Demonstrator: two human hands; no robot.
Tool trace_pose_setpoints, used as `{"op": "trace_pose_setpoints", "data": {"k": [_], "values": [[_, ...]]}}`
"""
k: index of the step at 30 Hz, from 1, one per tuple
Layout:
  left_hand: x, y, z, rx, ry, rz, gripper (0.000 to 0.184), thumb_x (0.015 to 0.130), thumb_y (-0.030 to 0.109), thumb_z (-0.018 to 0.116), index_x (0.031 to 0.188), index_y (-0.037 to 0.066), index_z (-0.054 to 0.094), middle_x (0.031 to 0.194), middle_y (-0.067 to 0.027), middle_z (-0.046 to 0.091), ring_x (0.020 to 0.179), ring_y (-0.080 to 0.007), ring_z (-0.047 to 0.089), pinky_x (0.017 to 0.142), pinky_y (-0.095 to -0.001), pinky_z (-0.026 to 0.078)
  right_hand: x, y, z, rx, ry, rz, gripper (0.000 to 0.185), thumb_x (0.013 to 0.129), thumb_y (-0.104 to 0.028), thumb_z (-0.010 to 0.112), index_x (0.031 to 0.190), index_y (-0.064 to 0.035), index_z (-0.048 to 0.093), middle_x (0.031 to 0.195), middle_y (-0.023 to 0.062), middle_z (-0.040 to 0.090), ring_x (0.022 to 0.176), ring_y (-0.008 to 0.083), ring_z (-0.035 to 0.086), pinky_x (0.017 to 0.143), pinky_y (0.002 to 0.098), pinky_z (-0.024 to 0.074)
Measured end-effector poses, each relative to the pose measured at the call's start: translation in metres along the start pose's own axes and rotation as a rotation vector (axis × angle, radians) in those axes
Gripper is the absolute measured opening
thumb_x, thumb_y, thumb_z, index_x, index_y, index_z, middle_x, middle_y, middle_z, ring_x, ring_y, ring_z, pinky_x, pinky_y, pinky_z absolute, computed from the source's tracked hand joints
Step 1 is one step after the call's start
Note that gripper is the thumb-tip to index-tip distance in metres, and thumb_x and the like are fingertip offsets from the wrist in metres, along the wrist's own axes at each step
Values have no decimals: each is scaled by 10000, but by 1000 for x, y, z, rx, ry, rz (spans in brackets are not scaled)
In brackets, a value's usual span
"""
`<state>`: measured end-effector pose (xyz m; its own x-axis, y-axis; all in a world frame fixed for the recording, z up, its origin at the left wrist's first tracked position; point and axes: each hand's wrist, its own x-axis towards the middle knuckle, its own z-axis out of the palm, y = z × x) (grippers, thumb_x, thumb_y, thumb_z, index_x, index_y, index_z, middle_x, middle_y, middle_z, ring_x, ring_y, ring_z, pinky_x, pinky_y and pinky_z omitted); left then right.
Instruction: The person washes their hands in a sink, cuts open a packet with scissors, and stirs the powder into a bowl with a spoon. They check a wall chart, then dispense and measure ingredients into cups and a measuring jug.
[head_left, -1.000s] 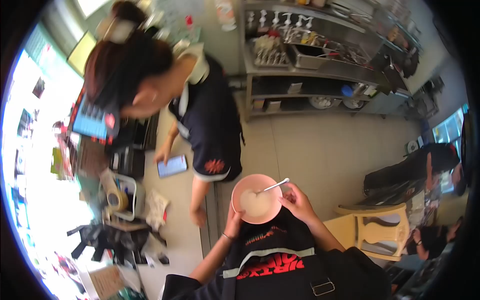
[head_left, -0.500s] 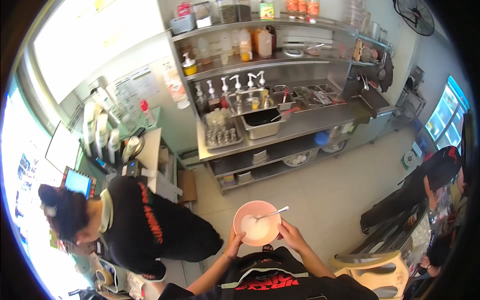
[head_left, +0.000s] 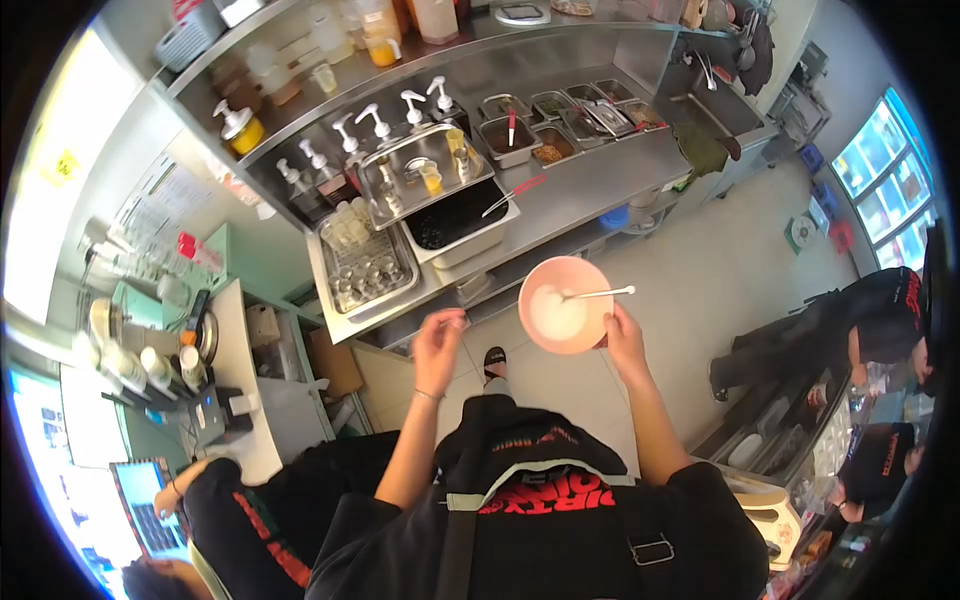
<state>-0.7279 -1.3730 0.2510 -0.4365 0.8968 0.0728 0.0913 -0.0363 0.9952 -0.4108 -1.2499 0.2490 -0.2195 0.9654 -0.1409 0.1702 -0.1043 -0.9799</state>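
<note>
My right hand (head_left: 626, 342) grips the rim of a pink bowl (head_left: 590, 338) from its right side. White liquid (head_left: 556, 318) lies inside the bowl, and a spoon (head_left: 600, 294) leans in it with its handle over the right rim. To the left, apart from the bowl, my left hand (head_left: 436, 352) is raised with nothing visible in it. Its fingers are loosely bent and somewhat blurred. Beyond both hands stands a steel counter (head_left: 590, 195) with a deep black-lined container (head_left: 460, 240) and tongs (head_left: 512, 196).
A rack of small glasses (head_left: 365, 280) stands at the counter's left end, near pump bottles (head_left: 375, 125). Topping trays (head_left: 555, 145) sit farther right. One co-worker (head_left: 250, 500) is at the lower left; others (head_left: 850, 325) work at the right. A cream chair (head_left: 770, 520) stands lower right.
My left hand has let go of the bowl and moved away to the left. The right hand has carried the bowl forward and rightward. The counter appears closer, and the left co-worker sits lower in view.
</note>
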Motion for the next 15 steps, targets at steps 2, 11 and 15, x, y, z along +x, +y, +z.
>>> {"op": "trace_pose_setpoints", "data": {"k": [2,11,15], "values": [[61,36,-18,-29,93,11,134,1009,145,621,980,16,647,975,-44,702,931,-90,611,874,-260,484,44,6,3,7,92,-2,314,1053,-176,423,1246,-15,611,877,41,661,679,93,624,620,259,542],[343,233,-36,472,-40,714,168,965,166,620,925,30,710,1001,-106,719,973,-272,648,902,-367,487,221,61,-22,17,327,-59,373,1039,-329,465,1231,-48,616,908,45,670,656,107,620,508,256,495],[433,368,-6,726,90,1092,177,936,190,664,1013,38,713,1051,-138,726,994,-317,676,881,-391,516,297,108,-40,30,275,-9,321,1051,-181,416,1285,-33,579,989,97,679,702,166,688,542,288,580]]}}
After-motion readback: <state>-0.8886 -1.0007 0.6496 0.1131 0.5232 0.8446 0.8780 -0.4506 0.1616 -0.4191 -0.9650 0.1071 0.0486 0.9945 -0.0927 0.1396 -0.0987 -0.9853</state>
